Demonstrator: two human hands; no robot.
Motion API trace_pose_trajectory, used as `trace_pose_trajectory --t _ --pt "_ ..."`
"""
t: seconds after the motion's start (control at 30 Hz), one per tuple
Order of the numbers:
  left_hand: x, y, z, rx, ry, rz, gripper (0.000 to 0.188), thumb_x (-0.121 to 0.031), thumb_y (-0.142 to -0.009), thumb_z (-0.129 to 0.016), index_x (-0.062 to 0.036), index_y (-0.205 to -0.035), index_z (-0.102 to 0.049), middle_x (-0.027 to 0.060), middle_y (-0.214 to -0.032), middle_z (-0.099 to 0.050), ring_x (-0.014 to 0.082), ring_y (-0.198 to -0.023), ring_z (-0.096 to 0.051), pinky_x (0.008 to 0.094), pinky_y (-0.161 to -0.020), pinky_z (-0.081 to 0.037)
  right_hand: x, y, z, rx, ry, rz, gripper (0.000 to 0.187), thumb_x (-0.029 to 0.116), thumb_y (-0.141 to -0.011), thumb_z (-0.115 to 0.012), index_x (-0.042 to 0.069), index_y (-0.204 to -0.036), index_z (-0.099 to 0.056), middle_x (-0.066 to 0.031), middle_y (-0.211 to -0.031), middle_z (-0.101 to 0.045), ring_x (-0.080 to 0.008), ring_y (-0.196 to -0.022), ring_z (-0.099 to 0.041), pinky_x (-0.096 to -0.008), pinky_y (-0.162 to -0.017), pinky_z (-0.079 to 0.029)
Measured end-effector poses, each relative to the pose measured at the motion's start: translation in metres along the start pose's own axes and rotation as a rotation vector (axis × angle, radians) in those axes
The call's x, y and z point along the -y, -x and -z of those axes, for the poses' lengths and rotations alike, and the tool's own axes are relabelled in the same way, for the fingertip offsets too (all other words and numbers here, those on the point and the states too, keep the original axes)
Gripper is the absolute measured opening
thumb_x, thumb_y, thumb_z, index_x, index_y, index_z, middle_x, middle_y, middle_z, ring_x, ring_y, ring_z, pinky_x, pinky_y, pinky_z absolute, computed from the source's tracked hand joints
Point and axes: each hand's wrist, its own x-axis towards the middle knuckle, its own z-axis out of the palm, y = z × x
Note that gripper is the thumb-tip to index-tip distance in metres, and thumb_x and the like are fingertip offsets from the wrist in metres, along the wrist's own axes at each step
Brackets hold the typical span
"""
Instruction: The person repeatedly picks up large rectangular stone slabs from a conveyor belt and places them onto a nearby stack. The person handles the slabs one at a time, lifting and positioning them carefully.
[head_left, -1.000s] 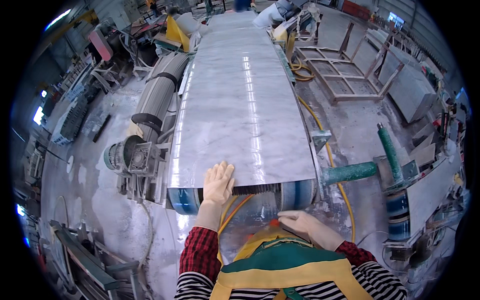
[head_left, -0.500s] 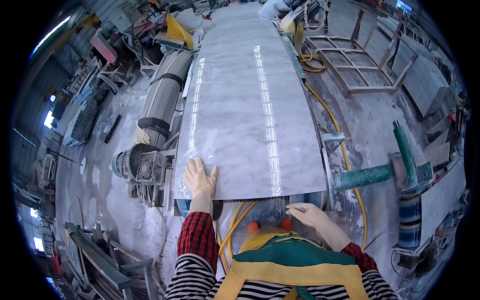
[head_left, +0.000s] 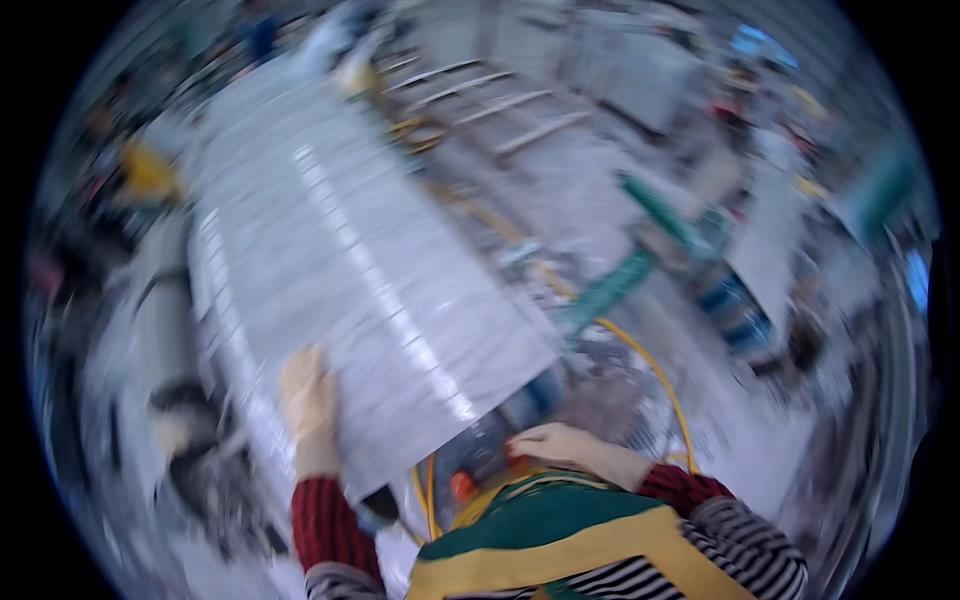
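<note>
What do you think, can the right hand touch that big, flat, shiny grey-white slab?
Probably yes. The cream-gloved right hand is near the closest edge of the flat, shiny grey-white slab, and nothing seems to block the way, though the picture is blurry.

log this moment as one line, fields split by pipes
left hand: on grey-white slab | right hand: apart from slab, near green apron | yellow hose: right of slab | picture: blurred

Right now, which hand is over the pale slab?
The left hand, over the pale slab; the right hand is off it, near the green apron.
</note>
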Motion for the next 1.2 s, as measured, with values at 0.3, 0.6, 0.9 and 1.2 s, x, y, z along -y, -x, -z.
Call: trace_pose_trajectory --t 0.3,0.6,0.9,1.2 --pt "0.030 0.019 -0.024 0.070 -0.084 0.009 0.050 -0.022 -0.101 -0.062 -0.0158 -0.150 -0.051 0.0164 -0.159 -0.047 0.0380 -0.148 -0.041 0.0489 -0.125 -0.027 0.044 -0.053 -0.037 0.046 -0.645 0.034 0.096 0.076 -0.092 -0.057 -0.006 -0.142 -0.055 -0.0254 -0.134 -0.066 -0.0347 -0.133 -0.058 -0.0397 -0.112 -0.049" --pt "0.028 0.023 -0.020 0.073 -0.048 0.004 0.050 -0.024 -0.103 -0.060 -0.0104 -0.150 -0.051 0.0174 -0.160 -0.045 0.0394 -0.148 -0.039 0.0506 -0.124 -0.028 0.064 -0.050 -0.045 -0.083 -0.186 -0.006 0.091 0.077 -0.097 -0.041 -0.004 -0.127 -0.069 -0.0172 -0.123 -0.074 -0.0274 -0.116 -0.068 -0.0382 -0.103 -0.051" --pt "0.046 0.024 -0.043 0.071 -0.069 -0.005 0.048 -0.024 -0.106 -0.057 -0.0148 -0.152 -0.050 0.0149 -0.162 -0.045 0.0369 -0.150 -0.037 0.0475 -0.126 -0.025 0.053 -0.061 -0.048 -0.149 -0.164 0.031 0.078 0.072 -0.097 -0.047 0.000 -0.113 -0.073 -0.0130 -0.100 -0.078 -0.0199 -0.089 -0.069 -0.0330 -0.083 -0.053" --pt "0.028 0.028 -0.026 0.083 -0.043 0.026 0.046 -0.024 -0.105 -0.057 -0.0116 -0.149 -0.053 0.0160 -0.159 -0.048 0.0381 -0.147 -0.040 0.0482 -0.124 -0.026 0.047 -0.060 -0.049 -0.151 -0.223 0.054 0.078 0.074 -0.095 -0.050 0.001 -0.102 -0.075 -0.0082 -0.090 -0.075 -0.0160 -0.081 -0.064 -0.0322 -0.074 -0.050"
